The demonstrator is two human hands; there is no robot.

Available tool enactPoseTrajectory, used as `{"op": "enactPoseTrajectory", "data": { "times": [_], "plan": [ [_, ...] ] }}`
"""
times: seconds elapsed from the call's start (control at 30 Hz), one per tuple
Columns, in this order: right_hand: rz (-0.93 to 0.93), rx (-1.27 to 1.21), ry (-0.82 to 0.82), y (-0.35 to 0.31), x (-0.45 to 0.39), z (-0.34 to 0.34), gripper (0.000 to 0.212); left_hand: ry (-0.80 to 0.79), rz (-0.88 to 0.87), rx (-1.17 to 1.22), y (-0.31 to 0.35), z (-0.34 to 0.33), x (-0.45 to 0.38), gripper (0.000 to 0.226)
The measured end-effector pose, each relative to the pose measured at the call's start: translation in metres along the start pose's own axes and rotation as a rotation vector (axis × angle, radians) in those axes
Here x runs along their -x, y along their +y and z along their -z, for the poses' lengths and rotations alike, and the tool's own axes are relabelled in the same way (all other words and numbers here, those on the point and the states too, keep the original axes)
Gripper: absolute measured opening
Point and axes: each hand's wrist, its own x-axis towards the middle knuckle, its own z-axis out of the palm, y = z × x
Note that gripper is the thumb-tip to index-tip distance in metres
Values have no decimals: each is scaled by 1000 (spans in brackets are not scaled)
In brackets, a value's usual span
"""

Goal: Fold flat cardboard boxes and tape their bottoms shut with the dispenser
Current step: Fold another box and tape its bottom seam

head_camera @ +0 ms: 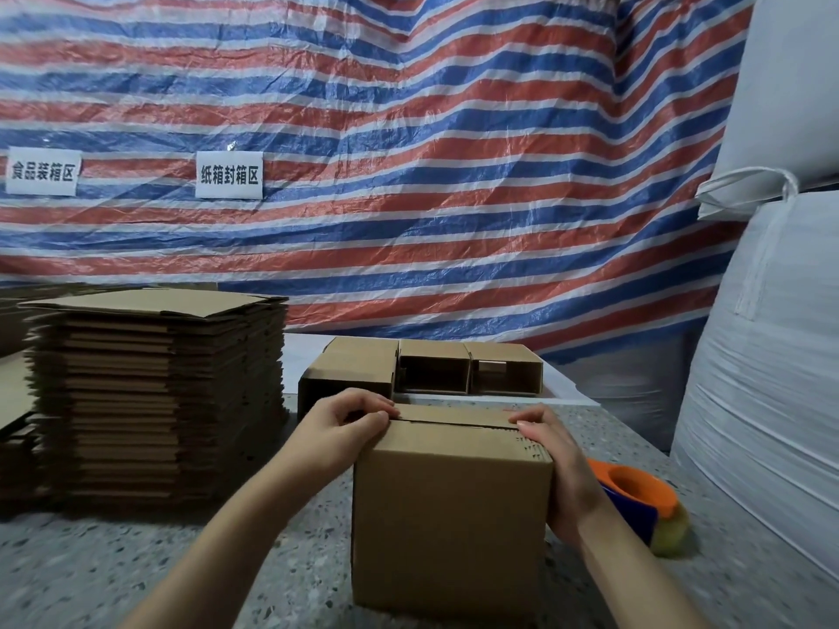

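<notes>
A folded brown cardboard box (449, 528) stands on the speckled table (136, 574) right in front of me, its flaps folded down on top with a seam showing between them. My left hand (343, 424) grips the box's top left corner, fingers curled over the flaps. My right hand (560, 465) holds the top right edge, thumb on the flap and palm against the side. The orange and blue tape dispenser (640, 501) lies on the table just right of the box, partly hidden behind my right hand.
A tall stack of flat cardboard blanks (154, 401) fills the left of the table. Three formed boxes (426, 367) lie on their sides behind the held box. Large white sacks (772, 356) stand at the right; a striped tarp (408, 152) hangs behind.
</notes>
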Motion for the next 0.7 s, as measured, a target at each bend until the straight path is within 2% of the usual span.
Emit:
{"op": "enactPoseTrajectory", "data": {
  "times": [0.07,0.13,0.2,0.3,0.37,0.53,0.63,0.7],
  "plan": [
    [0,12,7,-2,1,-2,26,-29,-29,-336,17,5,-2,18],
    [2,29,17,-3,2,-3,28,-55,-124,-768,38,1,-4,14],
    [-4,30,21,-5,3,-4,30,-56,-260,-1023,55,-15,-3,22],
    [-36,-7,22,-7,5,-6,30,-222,-333,-999,61,-45,3,54],
    [-45,-16,22,-7,5,-6,28,-326,-337,-1072,54,-59,8,67],
    [-56,5,13,-7,4,-5,12,-258,-392,-1123,40,-61,9,65],
    [-141,-147,-52,-12,-1,6,26,-260,-404,-1122,40,-62,8,64],
    [-126,-138,37,-15,-14,22,37,-258,-407,-1117,40,-62,8,63]
  ]
}}
